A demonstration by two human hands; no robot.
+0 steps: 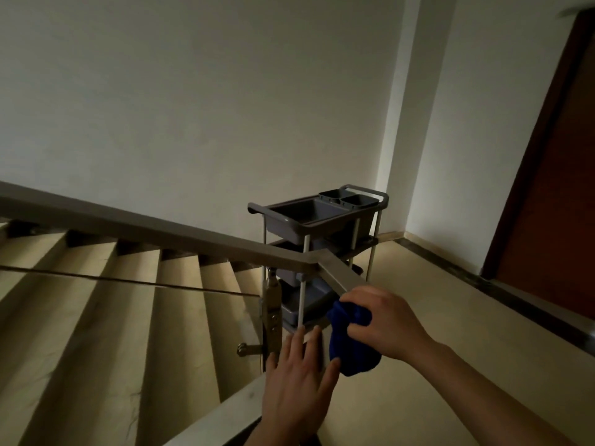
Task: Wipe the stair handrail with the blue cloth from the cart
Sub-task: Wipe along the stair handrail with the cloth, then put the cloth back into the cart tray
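The blue cloth point(352, 342) is bunched over the handrail point(180, 233), just this side of the rail's corner, hiding the stretch beneath it. The right hand point(386, 320) grips the cloth with curled fingers. The left hand point(299, 378) lies flat on the rail beside the cloth, fingers straight. Behind the rail's corner stands a grey cart point(289, 225), its lower shelves dim and partly blocked. Stairs point(128, 317) run off left of the rail. A brown door point(553, 188), right of it, is cut off.
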